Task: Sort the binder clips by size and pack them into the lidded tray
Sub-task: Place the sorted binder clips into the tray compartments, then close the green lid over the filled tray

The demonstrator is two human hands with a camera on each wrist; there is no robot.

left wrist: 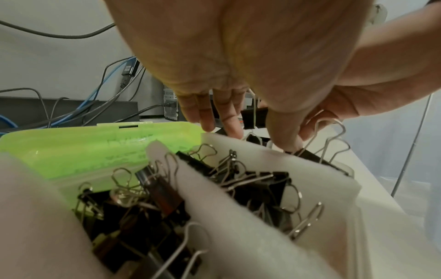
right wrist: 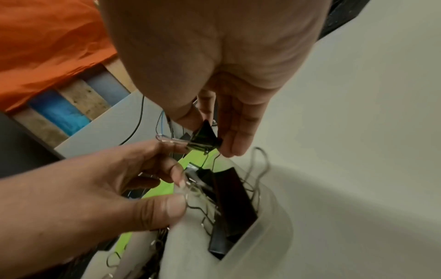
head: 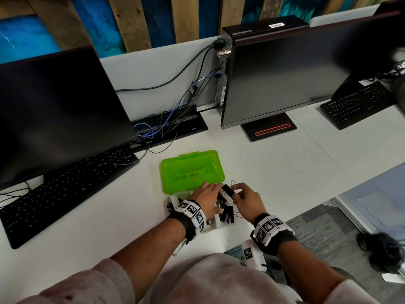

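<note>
Your right hand (right wrist: pixel 214 75) pinches 1 black binder clip (right wrist: pixel 205 137) above the tray (left wrist: pixel 274 162) at the white table's (head: pixel 274 172) near edge; your left hand (head: pixel 206 198) lies over the tray, fingers relaxed. Green lid (head: pixel 192 170) open behind. Beyond: 2 monitors (head: pixel 54 110), 2 keyboards (head: pixel 65 189), cables (head: pixel 175 106), plank wall (head: pixel 131 20).

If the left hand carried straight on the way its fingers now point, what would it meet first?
Most likely the black binder clip pinched in the right hand: the left hand points at it across the tray. Depth is unclear.
</note>
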